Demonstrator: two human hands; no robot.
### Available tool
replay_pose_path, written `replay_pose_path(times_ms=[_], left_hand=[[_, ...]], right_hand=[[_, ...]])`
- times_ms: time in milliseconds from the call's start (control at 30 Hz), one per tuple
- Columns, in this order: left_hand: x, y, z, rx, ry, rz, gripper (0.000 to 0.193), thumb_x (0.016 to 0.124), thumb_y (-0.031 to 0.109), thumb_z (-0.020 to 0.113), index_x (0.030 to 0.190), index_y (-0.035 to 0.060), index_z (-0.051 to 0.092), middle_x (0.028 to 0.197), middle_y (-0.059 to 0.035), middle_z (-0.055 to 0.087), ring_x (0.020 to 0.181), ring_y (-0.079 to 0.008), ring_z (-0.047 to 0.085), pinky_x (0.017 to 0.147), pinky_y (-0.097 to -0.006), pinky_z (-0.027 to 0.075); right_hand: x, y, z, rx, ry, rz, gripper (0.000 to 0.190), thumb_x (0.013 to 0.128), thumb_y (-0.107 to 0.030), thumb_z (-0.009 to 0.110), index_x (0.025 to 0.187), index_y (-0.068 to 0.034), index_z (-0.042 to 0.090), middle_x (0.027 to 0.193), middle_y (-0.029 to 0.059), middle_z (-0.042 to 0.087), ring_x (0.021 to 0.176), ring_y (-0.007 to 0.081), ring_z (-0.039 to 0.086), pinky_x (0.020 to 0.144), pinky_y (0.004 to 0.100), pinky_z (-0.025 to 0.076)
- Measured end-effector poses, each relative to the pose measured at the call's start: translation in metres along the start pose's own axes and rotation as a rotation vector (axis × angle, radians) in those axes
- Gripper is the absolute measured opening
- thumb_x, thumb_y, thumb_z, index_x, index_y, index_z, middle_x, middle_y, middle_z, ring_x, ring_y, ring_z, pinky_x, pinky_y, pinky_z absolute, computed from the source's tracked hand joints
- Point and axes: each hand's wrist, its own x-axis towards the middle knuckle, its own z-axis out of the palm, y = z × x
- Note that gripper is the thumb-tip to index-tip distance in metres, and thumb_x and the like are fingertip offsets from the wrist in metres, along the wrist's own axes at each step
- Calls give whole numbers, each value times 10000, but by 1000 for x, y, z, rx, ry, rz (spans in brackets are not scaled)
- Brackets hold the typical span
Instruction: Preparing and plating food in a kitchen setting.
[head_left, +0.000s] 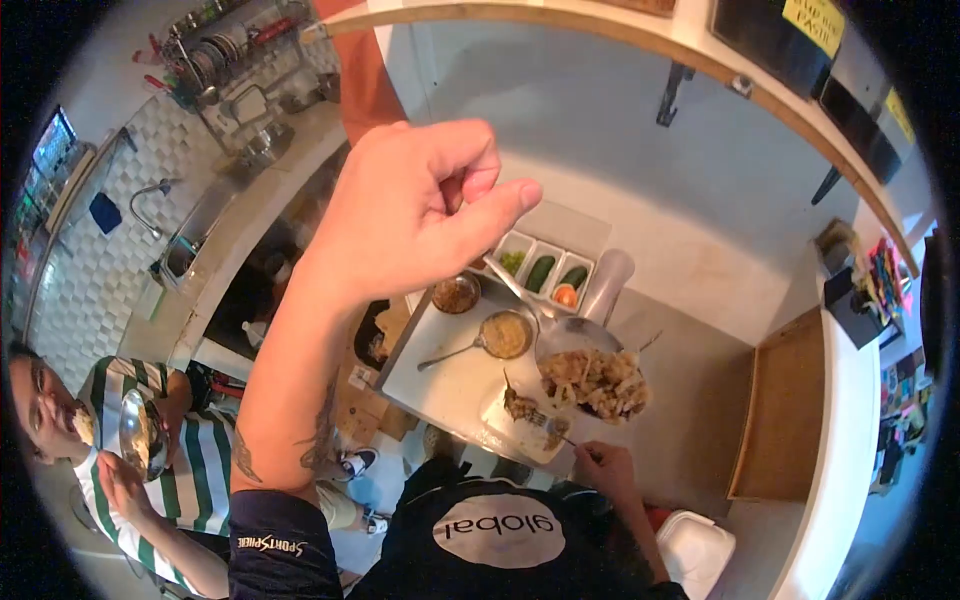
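Note:
My left hand (420, 202) is raised close to the camera with curled fingers; nothing shows in it, though its underside is hidden. Beyond it, a metal utensil's handle (514, 281) slopes towards a metal bowl (577, 334) heaped with chunky, pale-brown food (596, 382). Lower right, my right hand (604, 469) grips a fork (559, 433). The fork's tines touch mashed brown food, possibly cooked eggplant (519, 405), with a dark stem, on a pale tray (502, 427). A bowl of yellowish food (506, 335) and a spoon (450, 356) lie to the left.
Beyond the worktable (442, 390) stand a bowl of reddish-brown food (456, 292), vegetable containers (540, 274) and a clouded bottle (609, 281). A seated person (165, 450) eats at lower left. A foam box (694, 551) is lower right; a wooden-edged shelf (600, 26) curves overhead.

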Motion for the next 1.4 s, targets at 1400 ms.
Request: replay_pose_path(times_ms=[1400], left_hand=[[25,66,-22,-240,-245,252,471,836,134,792,571,95,405,481,36,378,454,-80,334,456,-280,232]], right_hand=[[2,54,39,-161,-68,-38,430,895,-255,654,1297,-102,653,1187,197,682,1070,385,668,940,474,529]])
